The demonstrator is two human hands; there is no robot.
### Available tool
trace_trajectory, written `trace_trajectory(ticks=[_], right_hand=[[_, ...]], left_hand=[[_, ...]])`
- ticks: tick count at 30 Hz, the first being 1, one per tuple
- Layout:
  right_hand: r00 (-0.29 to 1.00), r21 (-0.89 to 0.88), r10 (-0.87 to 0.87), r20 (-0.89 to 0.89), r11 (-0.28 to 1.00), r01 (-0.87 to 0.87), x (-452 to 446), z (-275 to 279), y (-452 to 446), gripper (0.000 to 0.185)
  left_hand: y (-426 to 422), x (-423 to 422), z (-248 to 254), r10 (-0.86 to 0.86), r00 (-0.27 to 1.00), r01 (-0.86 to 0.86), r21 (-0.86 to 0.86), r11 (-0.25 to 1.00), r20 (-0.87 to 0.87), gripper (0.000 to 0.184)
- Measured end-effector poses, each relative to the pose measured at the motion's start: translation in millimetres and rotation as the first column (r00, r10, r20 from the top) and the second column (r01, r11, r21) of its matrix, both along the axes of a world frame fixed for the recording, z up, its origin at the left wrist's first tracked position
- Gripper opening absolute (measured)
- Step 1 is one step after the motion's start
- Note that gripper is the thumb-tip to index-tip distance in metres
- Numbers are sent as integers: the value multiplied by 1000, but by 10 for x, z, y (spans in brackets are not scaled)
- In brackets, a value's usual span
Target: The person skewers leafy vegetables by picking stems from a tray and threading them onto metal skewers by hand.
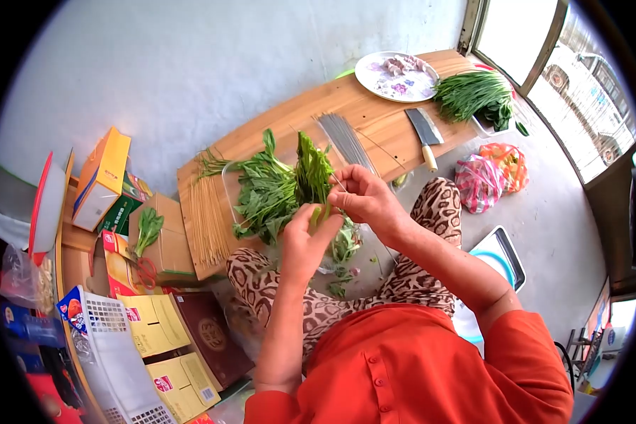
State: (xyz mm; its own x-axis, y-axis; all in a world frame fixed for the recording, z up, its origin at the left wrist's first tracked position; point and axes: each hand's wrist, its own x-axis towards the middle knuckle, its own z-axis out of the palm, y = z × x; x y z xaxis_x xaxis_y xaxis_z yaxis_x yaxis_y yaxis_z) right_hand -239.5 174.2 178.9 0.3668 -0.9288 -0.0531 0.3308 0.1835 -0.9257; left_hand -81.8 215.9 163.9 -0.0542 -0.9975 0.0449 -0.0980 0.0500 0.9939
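My left hand (308,244) is closed round the lower stems of a bunch of green leaves (312,168), held upright above the table's front edge. My right hand (367,201) pinches a thin metal skewer (338,181) beside the stems, close to my left fingers. Behind and left of the bunch, a clear tray holds leafy greens (267,191). More thin metal skewers (348,141) lie on the wooden table (261,127) right behind my hands. Bamboo sticks (206,219) lie at the table's left end.
At the table's right are a plate (381,83) with pale pieces, a cleaver (424,131) and a heap of long greens (473,95). Plastic bags (479,182) and a blue-rimmed basin (498,261) sit on the floor. Boxes (166,230) and red scissors (146,272) are at left.
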Motion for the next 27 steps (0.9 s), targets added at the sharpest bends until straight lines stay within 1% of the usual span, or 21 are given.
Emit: trace_trajectory(ticks=[1, 3, 4, 6, 7, 8, 10, 11, 12, 14, 15, 16, 17, 18, 19, 20, 22, 23, 25, 27], right_hand=[[1000, -3, 7, -2, 1000, -7, -12, 2, 0, 27], [999, 31, -6, -53, 1000, 8, -2, 29, 2, 26], [998, 34, 8, -56, 999, -6, 12, 31, -3, 26], [996, 16, -48, -78, 999, 50, 27, 16, 1, 25], [993, -10, -80, -90, 997, 79, 54, 14, 6, 24], [991, -53, -73, -111, 996, 67, 62, 22, 13, 28], [989, -117, -63, -136, 992, 47, 71, 31, 26, 29], [991, -100, -51, -122, 994, 38, 83, 55, 37, 30], [991, -95, -45, -129, 995, 33, 94, 70, 39, 30], [994, -93, -45, -102, 995, 35, 107, 84, 59, 30], [995, -77, -49, -87, 996, 43, 112, 60, 63, 27], [995, -79, -53, -87, 996, 46, 91, 62, 65, 27], [997, -50, -33, -66, 998, 30, 63, 64, 71, 23], [999, -21, -11, -45, 1000, 10, 33, 71, 76, 20], [998, 9, 3, -56, 1000, -2, -15, 110, 88, 14], [999, 6, 12, -53, 1000, -12, -68, 146, 120, 14], [984, -6, 90, -151, 996, -92, -172, 212, 206, 10], [974, -70, 96, -203, 991, -112, -205, 235, 257, 10], [962, -73, 127, -240, 986, -148, -254, 239, 350, 11], [939, -89, 151, -309, 978, -187, -277, 248, 415, 12]], left_hand=[[-12, 20, -26, 7, 1000, -7, -3, 1000, -2, 15], [-14, 76, -92, 49, 979, -51, -2, 999, -196, 27], [-34, 105, -109, 89, 987, -97, -54, 994, -132, 35], [-13, 120, -88, 257, 963, -264, -95, 960, -87, 34], [-5, 148, -104, 330, 944, -328, -131, 935, -8, 34], [13, 156, -110, 341, 940, -334, -192, 923, 4, 27], [32, 71, -62, 225, 973, -232, -272, 934, -58, 20], [66, 34, -57, 193, 979, -202, -222, 954, -58, 18], [71, 25, -89, 199, 978, -182, -215, 960, 60, 18], [57, -19, -90, 215, 976, -216, -103, 971, -27, 20], [34, -17, -109, 212, 977, -214, -103, 971, -29, 20], [6, 6, -141, 215, 969, -227, -98, 969, -119, 19], [-11, 41, -157, 220, 953, -242, -89, 966, -209, 19], [-12, 86, -65, 245, 946, -268, -86, 960, -213, 18], [-28, 159, -6, 226, 940, -254, -81, 964, -254, 18], [-42, 249, 29, 211, 933, -243, -77, 967, -291, 19], [-65, 392, 47, 206, 912, -243, -63, 968, -355, 21], [-72, 445, 54, 203, 915, -237, -57, 970, -348, 23], [-96, 517, 52, 200, 919, -230, -53, 972, -339, 26], [-128, 542, 43, 203, 878, -242, -36, 969, -433, 24]])
